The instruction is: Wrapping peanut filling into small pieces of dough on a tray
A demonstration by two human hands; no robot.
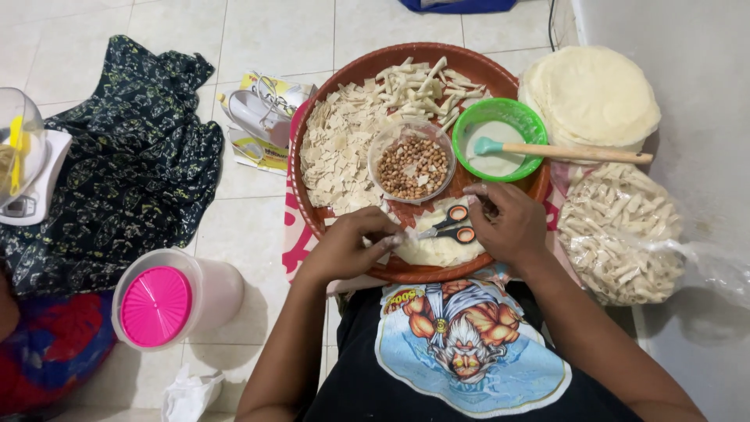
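Seen from above, nearest the lens: a black shirt printed with a cartoon figure on a pale blue patch. Just beyond, left hand and right hand at the near rim of a round brown tray. Left fingers pressed together on the edge of a pale dough sheet lying on the tray's near part; right fingers curled and closed over the sheet's far edge, beside small scissors with orange-ringed handles resting on it. Whether the right hand actually pinches the dough, impossible to tell.

To the near left on the tiled floor: a translucent tub with a pink ribbed lid, crumpled white paper below it, red and blue cloth at the edge.

Mid-tray: a clear bowl of brown peanuts, a heap of small cut dough squares to its left, a green bowl of white paste to its right, holding a teal-headed spatula with a wooden handle. Right of the tray, a clear plastic bag of rolled pastry pieces.

Farther off: rolled sticks at the tray's far rim, a stack of round pale wrappers at right, a flat yellow and white printed package left of the tray, dark patterned fabric and a white kitchen scale at far left.
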